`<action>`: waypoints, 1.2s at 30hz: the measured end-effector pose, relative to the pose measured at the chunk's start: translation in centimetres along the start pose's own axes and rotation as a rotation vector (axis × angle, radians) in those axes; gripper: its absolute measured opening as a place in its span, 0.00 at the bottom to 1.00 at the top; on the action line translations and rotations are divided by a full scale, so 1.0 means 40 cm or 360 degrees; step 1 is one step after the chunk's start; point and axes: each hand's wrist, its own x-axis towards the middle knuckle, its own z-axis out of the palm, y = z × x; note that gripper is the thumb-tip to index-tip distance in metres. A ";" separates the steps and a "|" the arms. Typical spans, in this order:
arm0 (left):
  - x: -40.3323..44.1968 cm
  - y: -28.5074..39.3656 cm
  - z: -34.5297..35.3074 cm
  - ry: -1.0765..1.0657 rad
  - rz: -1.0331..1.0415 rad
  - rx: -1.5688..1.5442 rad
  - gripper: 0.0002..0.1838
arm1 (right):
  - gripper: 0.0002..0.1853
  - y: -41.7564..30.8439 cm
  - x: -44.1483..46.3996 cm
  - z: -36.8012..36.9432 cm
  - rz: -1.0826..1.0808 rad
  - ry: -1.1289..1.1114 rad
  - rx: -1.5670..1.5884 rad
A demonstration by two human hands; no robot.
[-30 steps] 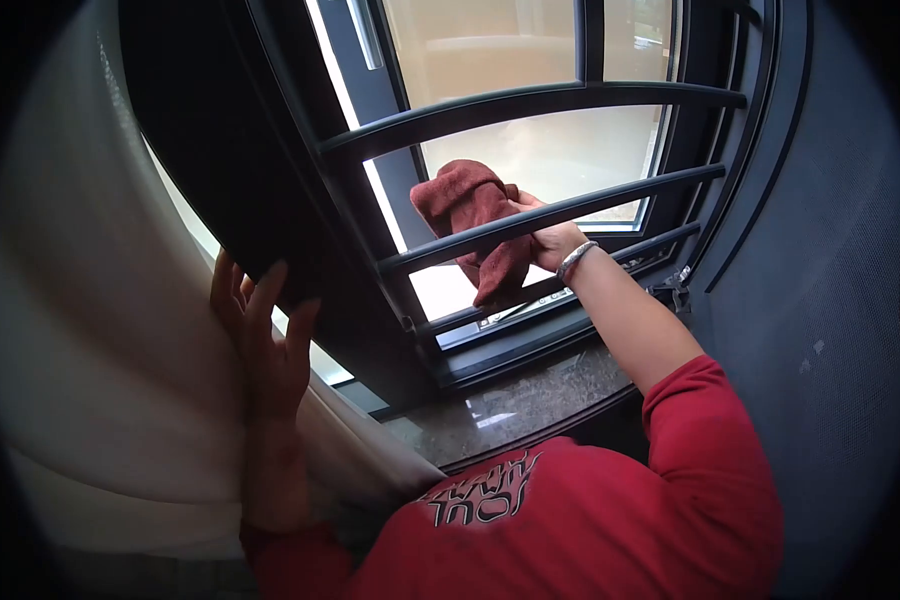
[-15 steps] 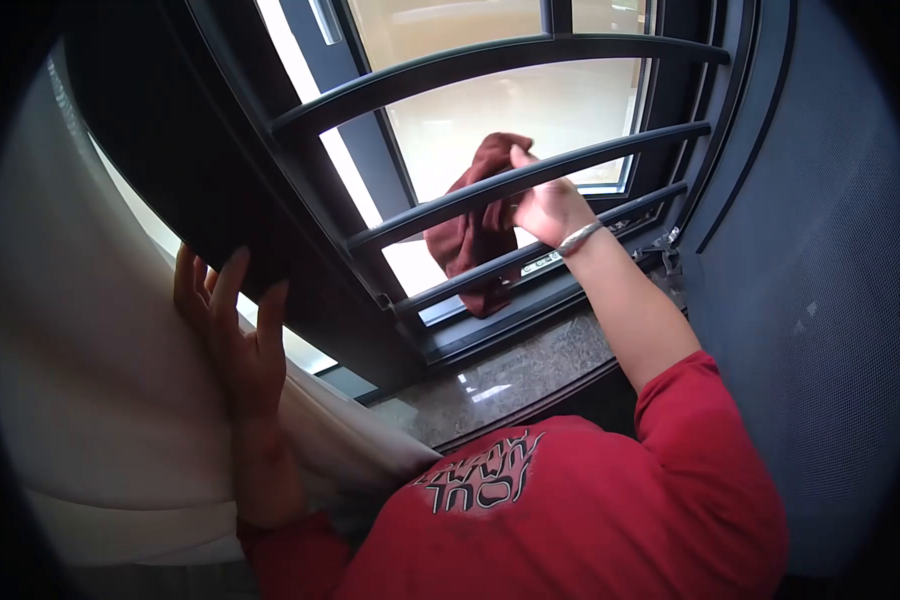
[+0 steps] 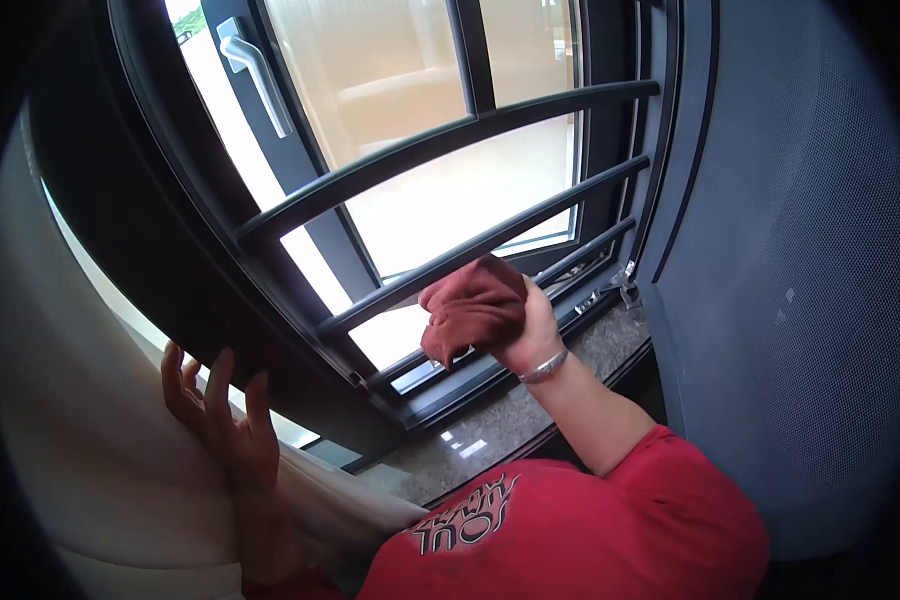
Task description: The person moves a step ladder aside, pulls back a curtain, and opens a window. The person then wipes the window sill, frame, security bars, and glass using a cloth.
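A crumpled dark red cloth [image 3: 475,305] is bunched in my right hand [image 3: 532,330], on the room side of the dark window bars [image 3: 490,240]. The cloth hides most of that hand's fingers and overlaps the lower bars. My left hand [image 3: 225,415] has its fingers spread and raised beside the pale curtain [image 3: 110,430]. Its fingertips are at the edge of the dark window frame [image 3: 190,290]; whether they press on it I cannot tell.
Beyond the bars, an open window sash carries a silver handle [image 3: 260,80]. A speckled stone sill [image 3: 500,425] runs below. To the right stands a grey mesh screen panel [image 3: 780,270], with a metal latch [image 3: 625,285] near its lower left edge.
My right hand has drawn the cloth back from beyond the bars to the room side, lower down. The view has tilted up, showing the window handle. My left hand keeps its spread pose.
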 end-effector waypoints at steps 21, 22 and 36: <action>0.007 -0.024 0.096 -0.0096 -0.0770 -0.1151 0.50 | 0.26 -0.057 0.251 0.230 -0.1963 -0.0497 -0.3839; 0.011 -0.028 0.099 -0.0130 -0.0756 -0.1316 0.50 | 0.24 -0.080 0.245 0.221 -0.2132 -0.0526 -0.3797; -0.001 -0.072 0.115 -0.0350 -0.0546 -0.1065 0.52 | 0.15 -0.200 0.483 0.693 -0.2784 -0.0652 -0.2764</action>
